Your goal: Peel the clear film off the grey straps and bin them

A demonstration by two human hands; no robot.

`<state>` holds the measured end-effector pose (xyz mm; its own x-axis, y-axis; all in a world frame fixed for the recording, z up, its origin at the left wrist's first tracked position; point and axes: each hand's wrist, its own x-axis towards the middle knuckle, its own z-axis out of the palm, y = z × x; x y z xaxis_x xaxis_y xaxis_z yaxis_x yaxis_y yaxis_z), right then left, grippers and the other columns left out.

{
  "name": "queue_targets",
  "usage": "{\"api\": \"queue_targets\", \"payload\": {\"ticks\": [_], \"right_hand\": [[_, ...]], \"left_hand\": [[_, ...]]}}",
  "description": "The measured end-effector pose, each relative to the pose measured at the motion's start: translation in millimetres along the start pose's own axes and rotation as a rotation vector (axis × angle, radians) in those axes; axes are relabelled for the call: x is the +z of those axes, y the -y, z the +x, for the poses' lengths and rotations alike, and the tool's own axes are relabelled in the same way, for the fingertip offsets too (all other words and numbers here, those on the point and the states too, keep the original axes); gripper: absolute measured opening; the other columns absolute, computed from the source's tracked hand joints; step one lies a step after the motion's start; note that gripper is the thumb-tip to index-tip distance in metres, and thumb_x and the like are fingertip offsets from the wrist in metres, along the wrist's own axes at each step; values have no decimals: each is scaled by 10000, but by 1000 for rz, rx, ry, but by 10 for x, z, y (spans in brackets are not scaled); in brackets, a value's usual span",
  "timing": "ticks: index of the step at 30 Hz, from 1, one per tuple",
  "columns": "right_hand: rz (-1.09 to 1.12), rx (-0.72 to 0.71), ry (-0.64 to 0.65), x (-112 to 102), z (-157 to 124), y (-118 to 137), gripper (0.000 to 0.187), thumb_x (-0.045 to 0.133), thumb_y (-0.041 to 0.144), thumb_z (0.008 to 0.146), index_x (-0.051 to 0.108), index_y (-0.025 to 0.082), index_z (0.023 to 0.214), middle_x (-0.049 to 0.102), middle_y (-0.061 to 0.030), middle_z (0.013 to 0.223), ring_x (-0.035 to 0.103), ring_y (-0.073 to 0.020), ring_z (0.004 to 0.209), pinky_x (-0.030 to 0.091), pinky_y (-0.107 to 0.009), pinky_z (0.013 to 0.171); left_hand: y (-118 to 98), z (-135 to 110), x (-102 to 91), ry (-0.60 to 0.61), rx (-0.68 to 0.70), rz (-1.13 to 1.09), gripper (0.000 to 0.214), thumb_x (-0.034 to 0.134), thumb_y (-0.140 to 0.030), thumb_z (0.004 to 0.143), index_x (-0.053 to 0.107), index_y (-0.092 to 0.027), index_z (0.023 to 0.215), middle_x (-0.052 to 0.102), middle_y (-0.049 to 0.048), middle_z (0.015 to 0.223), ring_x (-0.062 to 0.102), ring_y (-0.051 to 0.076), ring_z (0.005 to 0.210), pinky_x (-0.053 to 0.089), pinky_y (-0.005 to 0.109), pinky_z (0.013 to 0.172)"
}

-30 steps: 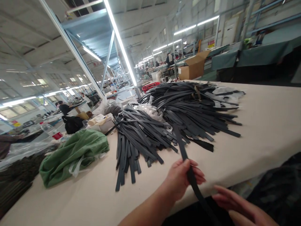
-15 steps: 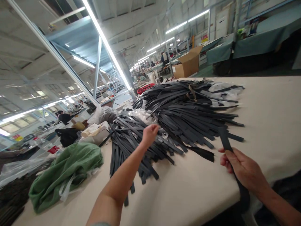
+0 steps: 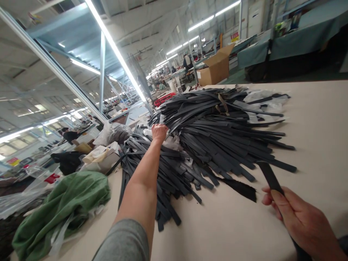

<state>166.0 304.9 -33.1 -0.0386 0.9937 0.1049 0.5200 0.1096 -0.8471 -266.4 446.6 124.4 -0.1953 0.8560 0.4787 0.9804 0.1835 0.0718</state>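
Observation:
My right hand (image 3: 301, 214) grips a dark grey fabric strip (image 3: 269, 174) between thumb and fingers. One end sticks out past the fingertips over the table, and the rest hangs below the hand. My left arm reaches far forward, and my left hand (image 3: 160, 132) is closed above the gap between two heaps of similar strips. Whatever it may hold is hidden. The nearer heap (image 3: 168, 170) lies beneath my left forearm; the larger heap (image 3: 217, 134) spreads to its right. A frayed black cloth piece (image 3: 240, 189) lies between the heaps and my right hand.
The strips lie on a pale-covered table (image 3: 217, 224). Green cloth (image 3: 67, 203) is bunched at the left, near a white box (image 3: 102, 159). Clear plastic (image 3: 263, 105) lies under the far strips. Beyond stand a cardboard box (image 3: 217, 69) and a red crate (image 3: 164, 98).
My left hand has moved forward and slightly left, farther over the heaps. My right hand, still gripping the strip, has shifted down and right in view. The camera view has shifted a little.

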Motion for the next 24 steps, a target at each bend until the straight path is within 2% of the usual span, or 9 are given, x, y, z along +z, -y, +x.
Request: {"api": "queue_targets", "payload": {"ticks": [3, 5, 8, 10, 13, 15, 17, 22, 24], "right_hand": [[55, -37, 4, -8, -11, 57, 351, 356, 622, 865, 588, 358, 871, 669, -25, 756, 589, -234, 529, 512, -415, 597], [54, -52, 1, -18, -16, 90, 335, 369, 587, 870, 590, 336, 888, 669, -27, 741, 596, -232, 540, 504, -408, 612], [48, -83, 3, -41, 6, 121, 327, 379, 539, 865, 589, 290, 888, 685, -42, 760, 609, -226, 561, 502, -391, 640], [57, -103, 15, -65, 39, 145, 329, 386, 516, 864, 594, 264, 898, 698, -53, 782, 616, -220, 581, 499, -379, 664], [129, -108, 52, -88, 26, 237, 329, 422, 496, 861, 611, 230, 900, 706, -66, 804, 609, -197, 600, 489, -351, 684], [290, -53, 116, -66, -113, 354, 344, 484, 522, 843, 618, 208, 887, 696, -66, 792, 583, -170, 580, 482, -318, 636], [488, 18, 289, 5, -395, 517, 398, 551, 567, 823, 634, 183, 884, 669, -42, 722, 535, -134, 528, 481, -287, 599], [667, 41, 1015, 356, -1276, 1075, 526, 557, 580, 882, 689, 127, 1114, 503, 54, 480, 482, -97, 460, 482, -231, 557], [714, 26, 1111, 523, -1450, 1282, 539, 578, 572, 875, 686, 128, 1161, 465, 77, 463, 453, -84, 437, 519, -240, 575]], "left_hand": [[144, -256, -382, -114, 15, 3, 204, 553, -292, 910, 747, -235, 887, 729, 46, 1114, 564, 212, 1126, 254, 373, 1082], [270, -603, -722, -228, 55, -18, 215, 542, -319, 921, 741, -245, 889, 736, 31, 1085, 583, 192, 1099, 286, 354, 1074], [423, -1375, -1183, -354, 112, -41, 213, 554, -350, 916, 739, -263, 856, 744, 21, 1031, 612, 188, 1057, 328, 366, 1065], [460, -1982, -1378, -388, 125, -32, 202, 575, -355, 907, 740, -266, 833, 749, 24, 994, 620, 203, 1055, 331, 396, 1075], [394, -2865, -1487, -396, 115, -8, 170, 600, -326, 898, 740, -269, 820, 752, 22, 956, 628, 218, 1042, 318, 436, 1091], [272, -3367, -1479, -388, 97, -11, 146, 610, -293, 894, 739, -274, 829, 753, 18, 960, 629, 219, 1041, 312, 451, 1095], [105, -3771, -1449, -384, 81, -25, 136, 616, -265, 891, 740, -282, 839, 755, 17, 965, 625, 221, 1059, 304, 458, 1101], [-325, -4339, -1388, -392, 63, -56, 150, 620, -248, 891, 748, -299, 833, 760, 10, 967, 620, 220, 1088, 281, 454, 1118], [-429, -4428, -1369, -375, 102, -72, 145, 628, -248, 887, 751, -315, 851, 762, 0, 973, 620, 215, 1090, 270, 450, 1125]]}}
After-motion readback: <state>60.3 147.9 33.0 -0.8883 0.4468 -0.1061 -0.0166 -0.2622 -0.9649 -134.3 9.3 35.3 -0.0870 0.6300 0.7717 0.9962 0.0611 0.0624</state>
